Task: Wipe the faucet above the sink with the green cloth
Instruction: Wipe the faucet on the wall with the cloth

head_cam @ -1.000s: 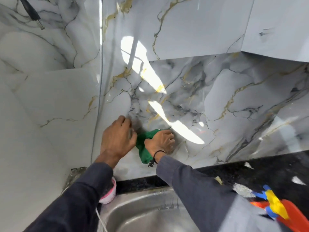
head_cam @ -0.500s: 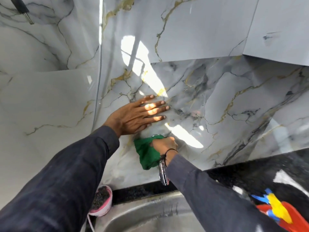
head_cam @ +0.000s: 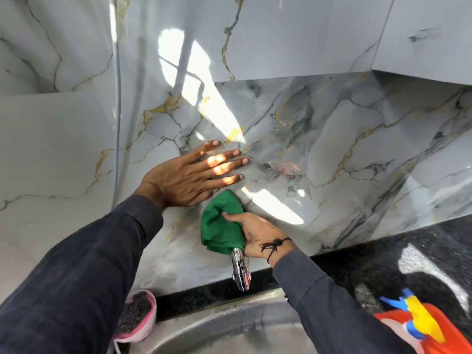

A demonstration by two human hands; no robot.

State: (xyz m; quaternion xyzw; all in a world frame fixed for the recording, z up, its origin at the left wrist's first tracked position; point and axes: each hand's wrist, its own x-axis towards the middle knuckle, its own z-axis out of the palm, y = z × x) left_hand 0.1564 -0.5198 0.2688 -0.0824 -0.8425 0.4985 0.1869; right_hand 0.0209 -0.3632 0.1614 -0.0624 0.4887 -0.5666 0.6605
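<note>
Faucet (head_cam: 240,270) | green cloth (head_cam: 219,226) wrapped above spout | right hand (head_cam: 258,236) grip

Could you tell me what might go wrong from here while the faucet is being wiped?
The green cloth bunches over the faucet's upper part, so the bare chrome spout below may get missed. The left hand presses flat on the glossy marble wall and could leave smudges. The right hand grips the cloth close to the spout, so a hard rub might swing it.
</note>
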